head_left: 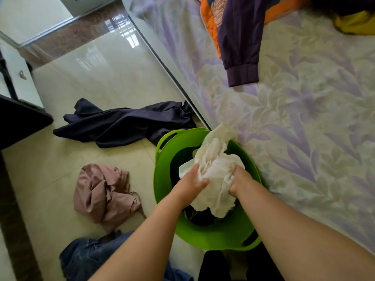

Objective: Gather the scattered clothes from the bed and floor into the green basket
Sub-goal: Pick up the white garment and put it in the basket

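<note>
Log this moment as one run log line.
both hands press white cloth into green basket | pink, navy garments on floor

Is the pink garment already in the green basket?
No, the pink garment lies crumpled on the floor tiles left of the green basket, apart from it.

No readable text, labels, brands or numbers anywhere in view.
</note>
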Tool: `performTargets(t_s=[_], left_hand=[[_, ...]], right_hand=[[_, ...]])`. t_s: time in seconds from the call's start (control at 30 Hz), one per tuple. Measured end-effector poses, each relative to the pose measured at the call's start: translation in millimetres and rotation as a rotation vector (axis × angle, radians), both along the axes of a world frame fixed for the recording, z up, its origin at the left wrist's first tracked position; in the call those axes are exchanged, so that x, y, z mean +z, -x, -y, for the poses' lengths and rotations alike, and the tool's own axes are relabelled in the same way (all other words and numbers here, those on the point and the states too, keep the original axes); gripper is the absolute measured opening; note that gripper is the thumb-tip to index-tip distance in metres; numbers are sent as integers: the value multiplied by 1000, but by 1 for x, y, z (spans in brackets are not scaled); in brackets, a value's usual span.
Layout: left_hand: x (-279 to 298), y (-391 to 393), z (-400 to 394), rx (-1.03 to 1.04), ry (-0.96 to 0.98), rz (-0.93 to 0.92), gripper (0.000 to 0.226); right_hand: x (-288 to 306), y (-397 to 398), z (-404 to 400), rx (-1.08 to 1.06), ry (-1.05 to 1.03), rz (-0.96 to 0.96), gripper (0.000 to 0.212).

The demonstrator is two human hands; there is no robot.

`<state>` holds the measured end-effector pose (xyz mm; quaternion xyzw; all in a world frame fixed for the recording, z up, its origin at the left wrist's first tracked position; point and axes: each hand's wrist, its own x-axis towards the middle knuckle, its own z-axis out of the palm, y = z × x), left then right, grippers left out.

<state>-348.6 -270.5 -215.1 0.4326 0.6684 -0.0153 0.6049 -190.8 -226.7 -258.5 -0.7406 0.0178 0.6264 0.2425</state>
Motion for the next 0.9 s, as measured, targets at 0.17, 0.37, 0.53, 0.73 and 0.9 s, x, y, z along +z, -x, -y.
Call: performTargets(t_s=[0.17,0.37,0.53,0.73,0.9], left_hand=[[-29,-12,1,-133,-149,-112,75],[-71,-23,-9,-181,-141,-257,70],[-99,-27,-26,-362,-115,-352,79],[-164,-45,-40,-429,22,-331,113],[-223,-85,-48,-491,91,-405,120]], right_hand=[[3,9,-7,315,-230,576,71],[-27,19,-1,1290,-636,732,60],[-67,10,-24,1579,-471,723,64],[-134,-5,-42,1714,-265,721,68],[-191,-34,-42,1752,-94,597,61]])
